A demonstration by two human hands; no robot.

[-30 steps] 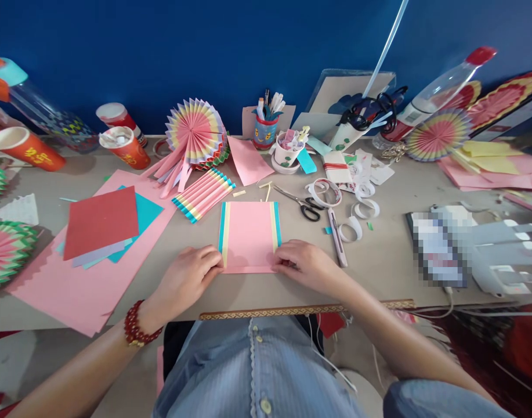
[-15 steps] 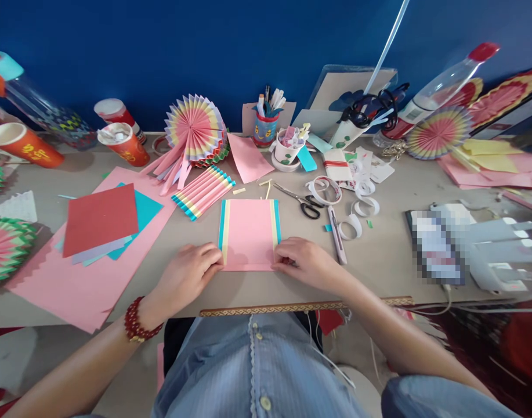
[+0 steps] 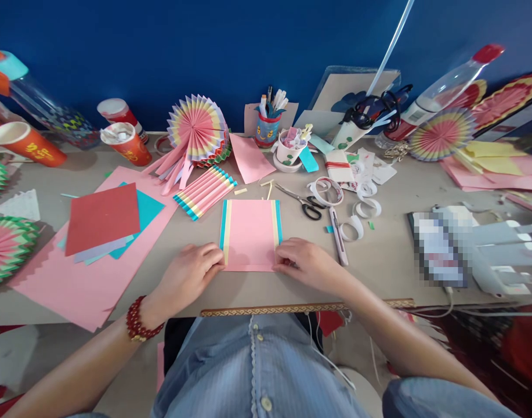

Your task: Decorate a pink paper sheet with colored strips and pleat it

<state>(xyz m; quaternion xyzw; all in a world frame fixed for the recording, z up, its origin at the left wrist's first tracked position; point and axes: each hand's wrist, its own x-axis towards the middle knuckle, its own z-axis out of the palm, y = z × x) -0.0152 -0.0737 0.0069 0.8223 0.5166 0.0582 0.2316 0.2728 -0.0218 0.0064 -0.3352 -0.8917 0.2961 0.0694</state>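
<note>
A pink sheet of paper point(image 3: 252, 232) with yellow and blue strips along its left and right edges lies flat on the table in front of me. My left hand point(image 3: 196, 264) pinches its near left corner, fingers closed. At the near right corner, my right hand point(image 3: 298, 258) has its fingertips closed on the paper too. A narrow band along the near edge looks folded or creased. Just beyond the sheet, to the left, rests a pleated paper strip point(image 3: 205, 193) in the same pink, yellow and blue.
Scissors point(image 3: 307, 203), a tape roll point(image 3: 325, 190) and a utility knife point(image 3: 337, 237) lie right of the sheet. Coloured paper point(image 3: 102, 217) is stacked at left. Paper rosettes point(image 3: 195, 128), cups point(image 3: 125, 144) and a pen holder point(image 3: 266, 128) line the back. A phone point(image 3: 440, 249) sits at right.
The whole view has shifted very slightly. Both hands stay at the near corners of the pink sheet.
</note>
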